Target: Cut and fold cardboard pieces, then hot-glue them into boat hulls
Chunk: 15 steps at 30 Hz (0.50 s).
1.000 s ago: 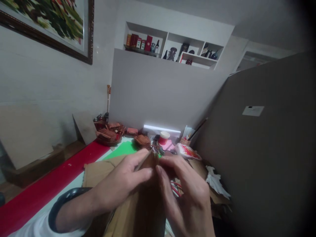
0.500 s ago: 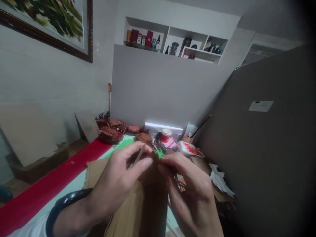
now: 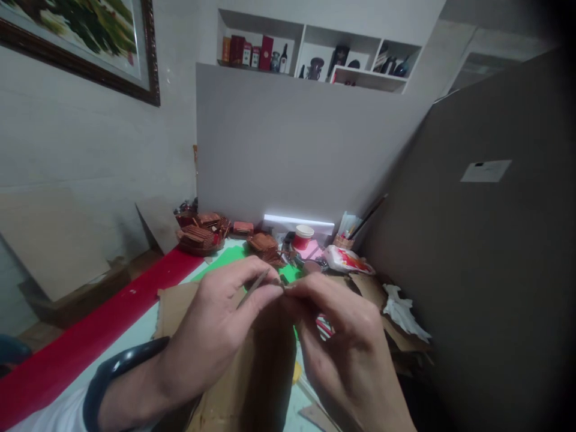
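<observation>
My left hand [image 3: 220, 318] is closed, with a thin pointed stick [image 3: 252, 288] lying between its thumb and fingers and slanting up to the right. My right hand [image 3: 344, 330] is pinched, its fingertips meeting those of the left. Between the fingertips sits a small dark piece [image 3: 282, 282], mostly covered and too small to name. Beneath both hands lies a sheet of brown cardboard [image 3: 243, 384], shaded on its right side. A dark bangle [image 3: 121, 363] circles my left wrist.
Stacks of reddish-brown pieces [image 3: 198, 236] stand at the back left. Behind my hands are a red-and-white cup [image 3: 303, 237], green sheets [image 3: 225, 263] and a holder with brushes [image 3: 345, 240]. Crumpled white paper [image 3: 405, 312] lies right. A grey panel [image 3: 486, 252] rises along the right side.
My right hand has shifted slightly left, and its fingertips now meet the left hand's. The small dark piece shows between them. The view has tilted slightly downward.
</observation>
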Each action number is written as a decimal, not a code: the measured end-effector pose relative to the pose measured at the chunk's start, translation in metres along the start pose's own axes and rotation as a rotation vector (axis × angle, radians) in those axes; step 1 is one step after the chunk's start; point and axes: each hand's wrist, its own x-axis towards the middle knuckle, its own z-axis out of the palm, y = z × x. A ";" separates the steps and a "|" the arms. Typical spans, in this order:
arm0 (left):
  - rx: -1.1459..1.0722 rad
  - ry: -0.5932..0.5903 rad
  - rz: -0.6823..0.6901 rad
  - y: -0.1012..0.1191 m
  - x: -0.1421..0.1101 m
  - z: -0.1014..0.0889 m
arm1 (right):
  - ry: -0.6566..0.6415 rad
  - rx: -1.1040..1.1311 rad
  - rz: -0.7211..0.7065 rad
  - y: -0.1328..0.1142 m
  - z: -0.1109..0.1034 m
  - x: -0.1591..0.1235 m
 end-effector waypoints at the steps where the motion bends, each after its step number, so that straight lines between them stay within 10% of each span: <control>1: 0.007 -0.004 -0.003 -0.001 0.000 0.000 | -0.001 -0.008 0.007 0.000 0.000 0.000; 15: 0.170 0.100 0.101 -0.002 -0.007 0.005 | -0.032 -0.080 0.046 -0.006 0.004 -0.003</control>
